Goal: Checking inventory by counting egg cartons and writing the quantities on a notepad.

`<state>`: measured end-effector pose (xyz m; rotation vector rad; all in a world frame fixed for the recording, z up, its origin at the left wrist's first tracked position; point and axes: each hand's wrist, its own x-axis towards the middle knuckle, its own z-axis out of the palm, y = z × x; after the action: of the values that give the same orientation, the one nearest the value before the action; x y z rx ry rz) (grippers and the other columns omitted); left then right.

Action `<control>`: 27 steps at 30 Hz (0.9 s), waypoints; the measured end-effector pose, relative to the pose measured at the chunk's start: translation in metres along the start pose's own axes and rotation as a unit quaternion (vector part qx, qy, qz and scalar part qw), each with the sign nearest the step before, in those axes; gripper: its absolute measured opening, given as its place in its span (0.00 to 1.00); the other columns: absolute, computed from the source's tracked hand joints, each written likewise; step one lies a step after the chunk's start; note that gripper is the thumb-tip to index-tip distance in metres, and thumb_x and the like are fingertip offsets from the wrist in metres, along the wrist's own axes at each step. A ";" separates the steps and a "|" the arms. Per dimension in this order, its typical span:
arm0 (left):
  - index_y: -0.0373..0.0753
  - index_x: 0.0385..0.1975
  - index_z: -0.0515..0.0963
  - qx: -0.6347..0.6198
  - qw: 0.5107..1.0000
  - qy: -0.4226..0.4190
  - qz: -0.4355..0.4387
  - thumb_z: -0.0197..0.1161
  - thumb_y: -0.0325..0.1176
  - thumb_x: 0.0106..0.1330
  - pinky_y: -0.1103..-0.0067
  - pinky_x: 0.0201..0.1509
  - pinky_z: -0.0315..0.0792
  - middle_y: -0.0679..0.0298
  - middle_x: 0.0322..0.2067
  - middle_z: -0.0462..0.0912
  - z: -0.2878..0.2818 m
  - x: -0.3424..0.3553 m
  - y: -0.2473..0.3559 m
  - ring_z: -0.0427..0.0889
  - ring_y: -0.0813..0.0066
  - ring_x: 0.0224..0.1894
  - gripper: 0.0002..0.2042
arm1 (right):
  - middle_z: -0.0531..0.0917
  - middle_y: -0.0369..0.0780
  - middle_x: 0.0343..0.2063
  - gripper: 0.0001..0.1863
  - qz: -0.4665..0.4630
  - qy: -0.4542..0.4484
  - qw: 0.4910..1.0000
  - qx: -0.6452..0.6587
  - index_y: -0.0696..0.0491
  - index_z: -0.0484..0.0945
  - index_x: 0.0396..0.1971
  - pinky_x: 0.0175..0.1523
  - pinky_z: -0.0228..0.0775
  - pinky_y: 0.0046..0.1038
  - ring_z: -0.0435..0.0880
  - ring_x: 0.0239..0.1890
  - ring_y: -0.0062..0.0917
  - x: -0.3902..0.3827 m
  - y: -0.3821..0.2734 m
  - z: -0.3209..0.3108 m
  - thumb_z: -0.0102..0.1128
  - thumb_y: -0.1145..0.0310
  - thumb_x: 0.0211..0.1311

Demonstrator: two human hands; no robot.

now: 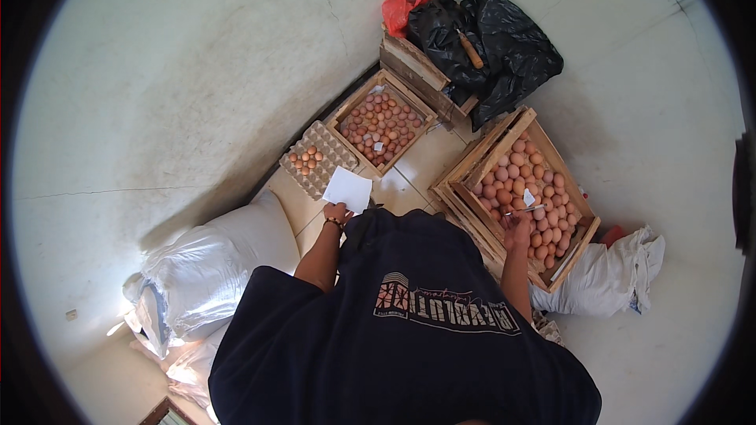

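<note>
My left hand, with a dark bracelet on its wrist, holds a small white sheet or pad of paper at its lower edge. My right hand pinches a slim pen above the larger wooden crate. That crate is full of brown eggs, and a small white slip lies on them. Beyond the paper, a grey egg tray carries several eggs. Next to it, a smaller wooden crate holds many brown eggs with white slips among them.
Black plastic bags, a red bag and a wooden-handled tool sit on a wooden box in the corner. White sacks stand at left; another white sack is at right. Pale tiles cover the floor.
</note>
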<state>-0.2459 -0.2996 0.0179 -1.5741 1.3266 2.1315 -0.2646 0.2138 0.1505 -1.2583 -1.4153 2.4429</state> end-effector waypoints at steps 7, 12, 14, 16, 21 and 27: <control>0.25 0.30 0.74 0.420 0.888 -0.053 0.178 0.56 0.27 0.51 0.67 0.32 0.80 0.49 0.29 0.81 -0.043 0.048 -0.014 0.84 0.58 0.30 0.10 | 0.82 0.37 0.33 0.08 0.025 -0.014 0.999 -0.029 0.52 0.77 0.33 0.45 0.67 0.25 0.78 0.37 0.25 0.002 0.002 0.005 0.57 0.68 0.53; 0.22 0.23 0.77 0.541 0.797 -0.077 0.259 0.61 0.31 0.50 0.73 0.30 0.80 0.52 0.25 0.84 -0.051 0.063 -0.014 0.85 0.63 0.26 0.13 | 0.83 0.37 0.33 0.10 0.014 0.002 1.000 -0.015 0.54 0.79 0.35 0.46 0.67 0.23 0.79 0.37 0.23 -0.008 0.000 0.013 0.56 0.69 0.53; 0.22 0.24 0.77 0.548 0.789 -0.089 0.261 0.60 0.30 0.50 0.73 0.30 0.80 0.52 0.25 0.84 -0.043 0.061 -0.015 0.85 0.62 0.26 0.13 | 0.83 0.38 0.33 0.09 0.007 -0.008 1.000 0.000 0.55 0.79 0.34 0.47 0.68 0.24 0.80 0.38 0.24 -0.013 -0.004 0.017 0.55 0.71 0.54; 0.22 0.24 0.77 0.558 0.779 -0.100 0.267 0.60 0.30 0.50 0.73 0.30 0.80 0.52 0.26 0.84 -0.037 0.058 -0.012 0.85 0.62 0.26 0.12 | 0.82 0.40 0.34 0.06 0.012 0.007 1.000 0.012 0.55 0.75 0.33 0.50 0.70 0.29 0.81 0.42 0.31 -0.010 -0.003 0.012 0.54 0.73 0.54; 0.22 0.24 0.76 0.577 0.761 -0.111 0.277 0.59 0.28 0.51 0.72 0.29 0.80 0.51 0.26 0.83 -0.035 0.050 -0.006 0.85 0.61 0.26 0.11 | 0.82 0.39 0.34 0.06 0.005 -0.003 1.000 0.020 0.53 0.75 0.32 0.49 0.70 0.28 0.80 0.41 0.30 -0.010 -0.002 0.008 0.55 0.72 0.53; 0.22 0.25 0.76 0.593 0.742 -0.121 0.287 0.59 0.26 0.52 0.71 0.28 0.81 0.50 0.27 0.83 -0.035 0.044 -0.004 0.85 0.61 0.26 0.09 | 0.83 0.40 0.33 0.08 0.006 0.003 1.000 0.028 0.56 0.79 0.33 0.49 0.70 0.26 0.81 0.40 0.28 -0.011 -0.003 0.009 0.54 0.71 0.54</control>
<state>-0.2387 -0.3383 -0.0230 -0.3452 2.4697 0.9829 -0.2645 0.2045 0.1618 -1.2648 -1.3314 2.4652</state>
